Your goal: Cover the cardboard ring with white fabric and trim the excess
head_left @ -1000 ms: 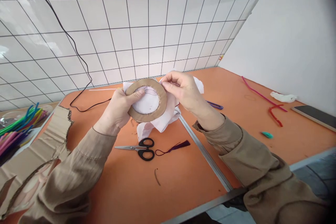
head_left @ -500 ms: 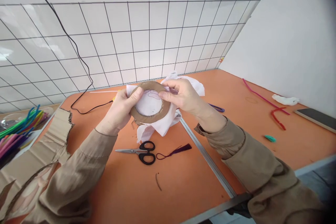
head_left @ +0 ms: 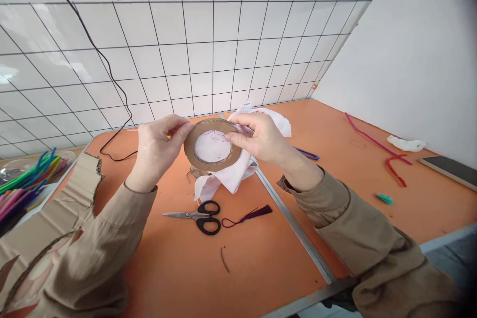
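A brown cardboard ring (head_left: 194, 154) is held up over the table, with white cloth (head_left: 212, 146) behind it that shows through its hole and hangs below. On the cloth inside the ring runs a thin drawn line or dark thread; I cannot tell which. My right hand (head_left: 257, 136) pinches the ring's right side between thumb and fingers. My left hand (head_left: 160, 149) is closed, thumb and fingertips together at the ring's upper left edge; what is between them is hidden. Below lie black-handled scissors (head_left: 208, 217), open-bladed or shut I cannot tell, and a dark purple tassel (head_left: 257, 213).
Torn corrugated cardboard (head_left: 74, 184) and coloured pipe cleaners (head_left: 33, 179) are at the left. A black cable (head_left: 122, 94) hangs down the tiled wall. At the right are red pipe cleaners (head_left: 395, 171), a green piece (head_left: 383, 198) and a dark flat object (head_left: 450, 169). A metal seam (head_left: 294, 223) crosses the table.
My left thumb has come off the ring's face. The left hand has moved left and up, now pinching at the edge where a cloth corner showed. The right hand keeps its grip.
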Demonstrator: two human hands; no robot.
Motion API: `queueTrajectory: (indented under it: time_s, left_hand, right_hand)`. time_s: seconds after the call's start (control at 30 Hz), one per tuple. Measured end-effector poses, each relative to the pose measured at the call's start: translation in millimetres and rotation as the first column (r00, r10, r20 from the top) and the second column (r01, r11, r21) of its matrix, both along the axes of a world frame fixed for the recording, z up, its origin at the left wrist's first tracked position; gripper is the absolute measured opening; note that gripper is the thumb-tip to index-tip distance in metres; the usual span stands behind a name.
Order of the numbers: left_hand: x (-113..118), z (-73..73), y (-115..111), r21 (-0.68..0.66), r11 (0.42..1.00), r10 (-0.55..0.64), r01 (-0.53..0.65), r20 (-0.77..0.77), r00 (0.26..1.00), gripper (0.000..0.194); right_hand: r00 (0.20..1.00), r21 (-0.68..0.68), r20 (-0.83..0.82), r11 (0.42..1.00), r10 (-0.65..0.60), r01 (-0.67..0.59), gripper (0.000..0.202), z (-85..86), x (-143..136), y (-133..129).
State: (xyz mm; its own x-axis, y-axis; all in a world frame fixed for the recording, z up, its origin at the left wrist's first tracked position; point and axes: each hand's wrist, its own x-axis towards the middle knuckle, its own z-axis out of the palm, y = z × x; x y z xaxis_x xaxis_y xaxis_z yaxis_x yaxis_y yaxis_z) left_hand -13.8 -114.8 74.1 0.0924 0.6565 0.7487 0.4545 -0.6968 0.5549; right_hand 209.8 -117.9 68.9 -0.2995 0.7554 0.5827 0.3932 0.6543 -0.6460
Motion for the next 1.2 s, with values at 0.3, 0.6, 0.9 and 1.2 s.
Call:
queueTrajectory:
  time_s: [0.3, 0.6, 0.9, 1.2]
  left_hand:
    - [2, 1.1, -2, -0.106, 0.994, -0.017, 0.025, 0.075, 0.997, 0.019]
    - [-1, 1.5, 1, -0.455, 0.786, -0.337, 0.419, 0.254, 0.907, 0.037]
    - [8, -4.1, 3, -0.398, 0.816, -0.281, 0.419, 0.36, 0.89, 0.025]
    - [6, -4.8, 3, -0.391, 0.859, -0.225, 0.329, 0.289, 0.93, 0.028]
  right_hand:
    - [0.999, -0.02, 0.011, 0.999, 0.04, -0.04, 0.027, 0.2, 1, 0]
    - [1.0, -0.008, -0.006, 1.0, 0.029, -0.029, 0.018, -0.4, -1, -2]
    - [0.953, -0.093, -0.278, 0.984, 0.121, -0.152, 0.01, 1.7, 1, -3]
    - [0.989, 0.157, -0.144, 0.986, -0.033, 0.056, 0.016, 0.8, 0, -3]
